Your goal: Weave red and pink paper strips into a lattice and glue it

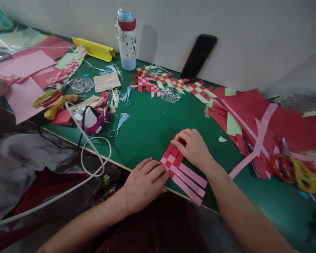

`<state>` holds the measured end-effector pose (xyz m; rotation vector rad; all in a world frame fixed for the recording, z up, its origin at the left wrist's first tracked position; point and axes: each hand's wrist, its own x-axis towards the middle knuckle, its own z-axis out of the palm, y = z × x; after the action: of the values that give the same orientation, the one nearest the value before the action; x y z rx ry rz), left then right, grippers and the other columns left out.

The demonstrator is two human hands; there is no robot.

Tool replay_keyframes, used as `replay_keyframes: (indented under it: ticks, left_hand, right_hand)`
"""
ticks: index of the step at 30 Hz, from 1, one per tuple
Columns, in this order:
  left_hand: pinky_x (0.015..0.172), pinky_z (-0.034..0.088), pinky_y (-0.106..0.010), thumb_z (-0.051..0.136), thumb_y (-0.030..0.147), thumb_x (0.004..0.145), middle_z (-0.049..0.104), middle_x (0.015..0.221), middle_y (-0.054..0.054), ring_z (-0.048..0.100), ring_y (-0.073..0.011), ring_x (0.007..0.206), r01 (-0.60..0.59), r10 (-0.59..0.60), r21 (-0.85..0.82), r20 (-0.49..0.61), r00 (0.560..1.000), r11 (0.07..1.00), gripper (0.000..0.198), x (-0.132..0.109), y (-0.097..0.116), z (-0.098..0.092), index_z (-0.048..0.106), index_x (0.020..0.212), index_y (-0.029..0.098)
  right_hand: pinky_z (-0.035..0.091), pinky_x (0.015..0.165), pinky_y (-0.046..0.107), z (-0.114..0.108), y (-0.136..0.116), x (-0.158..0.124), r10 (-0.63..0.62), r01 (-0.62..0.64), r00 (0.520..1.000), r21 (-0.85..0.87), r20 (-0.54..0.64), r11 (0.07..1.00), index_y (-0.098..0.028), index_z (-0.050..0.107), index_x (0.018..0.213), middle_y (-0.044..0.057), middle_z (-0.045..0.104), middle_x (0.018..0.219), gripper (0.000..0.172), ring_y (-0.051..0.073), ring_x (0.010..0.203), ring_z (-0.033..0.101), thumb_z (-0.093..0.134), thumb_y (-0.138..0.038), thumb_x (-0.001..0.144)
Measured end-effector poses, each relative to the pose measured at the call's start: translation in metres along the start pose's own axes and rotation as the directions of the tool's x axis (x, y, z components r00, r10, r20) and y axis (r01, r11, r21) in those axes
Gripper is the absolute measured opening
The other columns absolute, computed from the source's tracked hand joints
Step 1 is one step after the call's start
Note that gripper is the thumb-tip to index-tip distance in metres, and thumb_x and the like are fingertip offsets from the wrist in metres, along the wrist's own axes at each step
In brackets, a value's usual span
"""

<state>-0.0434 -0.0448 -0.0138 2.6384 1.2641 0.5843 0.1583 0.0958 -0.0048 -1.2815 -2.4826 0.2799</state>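
In the head view, a red-and-pink checkered weave of flat paper strips is lying at the near edge of a green tabletop, between the two hands. Its pink strips are running lengthwise from the checkered corner on the left down to the right, their loose ends fanning out beside the right forearm; its red strips are pointing away from the person, slightly rightward. The left hand is lying palm down, fingers loosely bent and thumb apart, the fingertips touching the weave's left corner but seemingly not gripping it. The right hand is reaching over from the far right side, thumb and forefinger apparently pinching the red strips near their far ends. Both hands are touching the piece: the left is nearer the checks, the right nearer the red ends. A light-blue thread tassel is lying well apart, beyond the left hand.
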Motion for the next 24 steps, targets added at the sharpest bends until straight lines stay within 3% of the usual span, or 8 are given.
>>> replay_keyframes:
  ticks: [6, 12, 24]
  left_hand:
    - [0.096, 0.048, -0.043, 0.055, 0.045, 0.094, 0.062, 0.112, -0.009, 0.055, -0.0263, 0.106, 0.048, -0.047, 0.010, -0.085, 0.995, 0.999, 0.036, 0.023, -0.007, -0.011, 0.059, 0.117, 0.018]
    - [0.100, 0.043, -0.047, 0.058, 0.052, 0.090, 0.057, 0.117, -0.012, 0.050, -0.0294, 0.112, 0.109, -0.109, 0.053, 0.008, 0.994, 0.993, 0.047, 0.048, -0.015, -0.005, 0.057, 0.120, 0.016]
    - [0.097, 0.041, -0.049, 0.058, 0.057, 0.088, 0.057, 0.118, -0.013, 0.049, -0.0310, 0.111, 0.130, -0.135, 0.079, 0.057, 0.989, 0.988, 0.050, 0.051, -0.015, 0.000, 0.057, 0.115, 0.016]
  right_hand:
    - [0.039, 0.082, 0.039, 0.007, 0.004, -0.005, 0.015, -0.015, 1.000, 0.010, -0.015, 1.000, -0.022, 0.060, 0.079, 0.006, 0.065, 0.092, 0.021, 0.022, 0.089, 0.054, 0.059, -0.039, 0.091]
    - [0.038, 0.081, 0.037, 0.007, 0.002, -0.007, 0.041, -0.040, 0.999, 0.019, -0.035, 0.999, -0.021, 0.061, 0.080, 0.006, 0.066, 0.093, 0.020, 0.022, 0.091, 0.053, 0.060, -0.037, 0.091]
    - [0.035, 0.080, 0.035, 0.006, -0.002, -0.008, 0.073, -0.070, 0.996, 0.042, -0.050, 0.997, -0.021, 0.063, 0.078, 0.004, 0.065, 0.093, 0.022, 0.021, 0.092, 0.051, 0.060, -0.039, 0.091]
